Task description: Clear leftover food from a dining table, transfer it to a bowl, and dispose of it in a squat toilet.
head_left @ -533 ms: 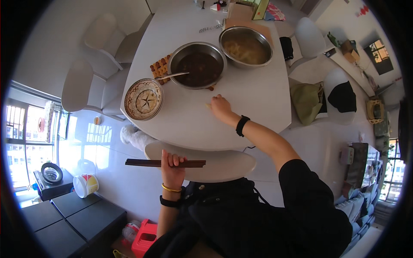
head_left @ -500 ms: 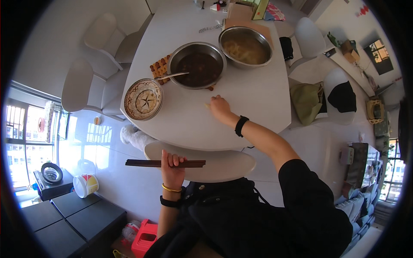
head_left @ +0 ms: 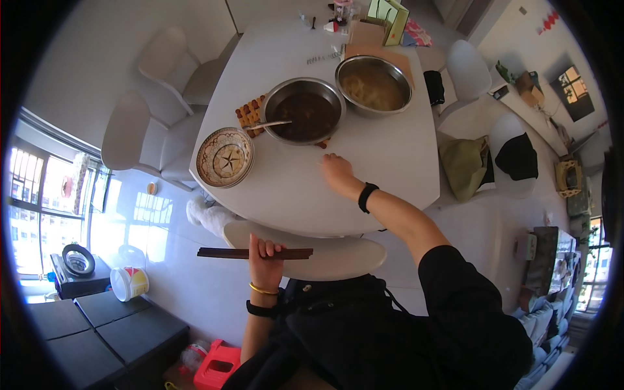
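My left hand (head_left: 265, 255) is closed around a bundle of dark brown chopsticks (head_left: 221, 253), held level in front of my body over the white chair. My right hand (head_left: 338, 175) rests on the white table (head_left: 383, 166) near its front, fingers curled down; what they hold, if anything, is hidden. Just beyond that hand stands a steel bowl of dark brown stew (head_left: 305, 114) with a metal spoon (head_left: 270, 123) leaning on its rim. To its right is a second steel bowl of pale yellowish soup (head_left: 374, 84). Stacked patterned dishes (head_left: 225, 156) sit at the table's left edge.
A woven brown trivet (head_left: 249, 116) lies partly under the stew bowl. A white chair (head_left: 325, 250) stands between me and the table, with more chairs (head_left: 127, 130) along the left. A green bag (head_left: 461, 166) hangs at the right. A pink-red stool (head_left: 219, 365) sits low left.
The view has tilted a little, so the table appears lower. A small pale bit seen beside my right fingers is no longer visible. My left hand keeps its hold on the chopsticks.
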`<state>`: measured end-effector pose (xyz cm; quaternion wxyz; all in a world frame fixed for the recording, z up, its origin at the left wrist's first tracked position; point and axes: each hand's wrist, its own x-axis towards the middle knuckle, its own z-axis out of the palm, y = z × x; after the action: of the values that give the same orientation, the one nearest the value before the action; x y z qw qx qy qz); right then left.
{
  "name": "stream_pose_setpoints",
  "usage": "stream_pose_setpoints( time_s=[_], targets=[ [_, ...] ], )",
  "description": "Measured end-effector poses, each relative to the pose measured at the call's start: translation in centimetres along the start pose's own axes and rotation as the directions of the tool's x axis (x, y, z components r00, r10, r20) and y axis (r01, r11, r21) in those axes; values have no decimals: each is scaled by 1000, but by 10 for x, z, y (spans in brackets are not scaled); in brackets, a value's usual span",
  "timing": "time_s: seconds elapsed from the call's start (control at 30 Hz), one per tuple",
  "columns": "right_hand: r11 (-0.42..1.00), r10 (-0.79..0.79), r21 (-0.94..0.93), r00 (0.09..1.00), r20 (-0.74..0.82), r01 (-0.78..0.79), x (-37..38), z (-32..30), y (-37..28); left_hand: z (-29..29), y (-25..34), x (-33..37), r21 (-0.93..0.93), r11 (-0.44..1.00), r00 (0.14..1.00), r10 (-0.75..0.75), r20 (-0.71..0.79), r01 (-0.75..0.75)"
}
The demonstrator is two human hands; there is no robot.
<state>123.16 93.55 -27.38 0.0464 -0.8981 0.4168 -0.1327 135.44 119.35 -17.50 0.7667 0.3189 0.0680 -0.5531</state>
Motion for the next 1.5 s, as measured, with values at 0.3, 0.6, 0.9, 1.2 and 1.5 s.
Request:
stream_pose_setpoints(
  time_s=[0.3, 0.6, 0.9, 1.2, 1.5],
  targets=[
    [-16, 86, 779, 775, 626, -627, 29, -134, 71, 1, 5, -4, 17, 1000, 1000, -24, 13, 24],
    [228, 499, 909, 844, 198, -348, 112, -149, 158, 12, 4, -6, 12, 1000, 1000, -14, 14, 14],
    [338, 124, 927, 984, 125, -160, 34, -147, 78, 25, 41, 8, -139, 983, 991, -108, 77, 118],
    [746, -316, 663, 912, 261, 68, -61, -136, -146, 62, 20, 42, 173, 984, 991, -26, -132, 48],
    [877, -135, 470, 990, 37, 102, 53, -57, -182, 27, 63, 26, 297, 943, 985, 168, -41, -148]
  ],
)
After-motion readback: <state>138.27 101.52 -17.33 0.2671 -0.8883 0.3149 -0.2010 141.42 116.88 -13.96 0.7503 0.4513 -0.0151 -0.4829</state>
